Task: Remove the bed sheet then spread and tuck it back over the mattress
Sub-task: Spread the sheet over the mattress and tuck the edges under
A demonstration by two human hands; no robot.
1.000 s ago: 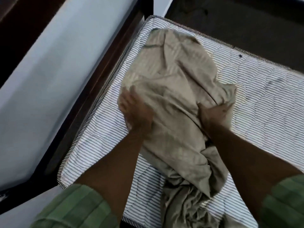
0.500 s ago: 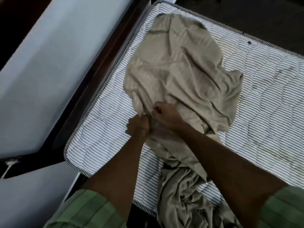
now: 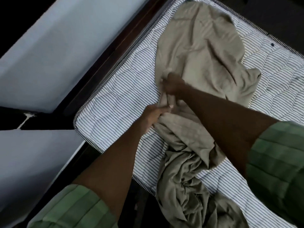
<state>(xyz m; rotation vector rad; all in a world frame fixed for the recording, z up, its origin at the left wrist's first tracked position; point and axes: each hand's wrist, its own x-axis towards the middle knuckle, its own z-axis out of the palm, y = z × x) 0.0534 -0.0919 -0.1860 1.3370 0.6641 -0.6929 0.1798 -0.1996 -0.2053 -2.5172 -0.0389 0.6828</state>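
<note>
Striped mattress [image 3: 118, 102], left hand [image 3: 152, 116], right hand [image 3: 172, 84] gripping sheet [image 3: 200, 46]

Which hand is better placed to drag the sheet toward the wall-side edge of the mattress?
Probably the left hand: it grips the bed sheet nearest that mattress edge. The right hand reaches across, gripping farther in.

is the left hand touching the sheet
Touching. The head view shows the left hand pinching a fold of the sheet, fingers curled into the cloth.
</note>
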